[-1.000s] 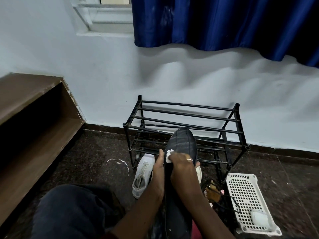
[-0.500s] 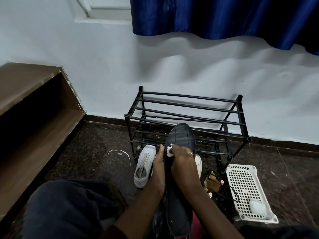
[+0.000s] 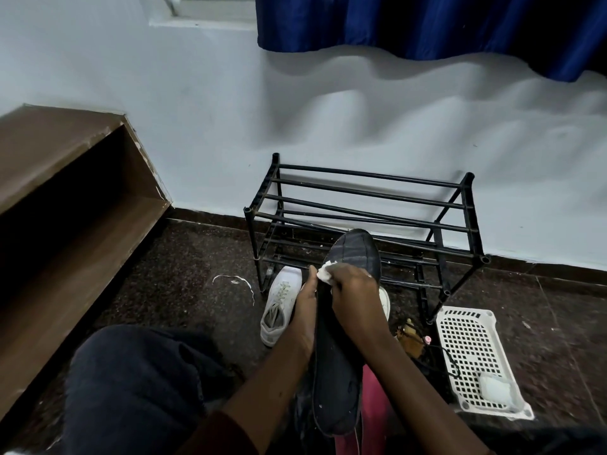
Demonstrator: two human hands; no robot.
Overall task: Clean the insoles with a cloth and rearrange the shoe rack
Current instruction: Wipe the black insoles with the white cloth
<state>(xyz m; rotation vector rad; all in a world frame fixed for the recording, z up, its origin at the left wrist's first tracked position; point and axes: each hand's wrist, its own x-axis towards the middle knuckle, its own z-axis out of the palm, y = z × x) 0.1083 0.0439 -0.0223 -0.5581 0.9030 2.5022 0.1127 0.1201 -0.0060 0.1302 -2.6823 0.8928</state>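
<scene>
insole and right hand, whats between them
A small white cloth, pinched by the right hand against the insole; the head view shows it.

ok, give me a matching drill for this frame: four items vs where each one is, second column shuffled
1 insole
2 cloth
3 white sneaker
4 basket

A on the floor, right of the shoe rack
B pinched in the right hand
C on the floor, by the rack's left front leg
D gripped at its edge by the left hand

Pairs: 1-D, 2-B, 3-C, 4-A
</scene>
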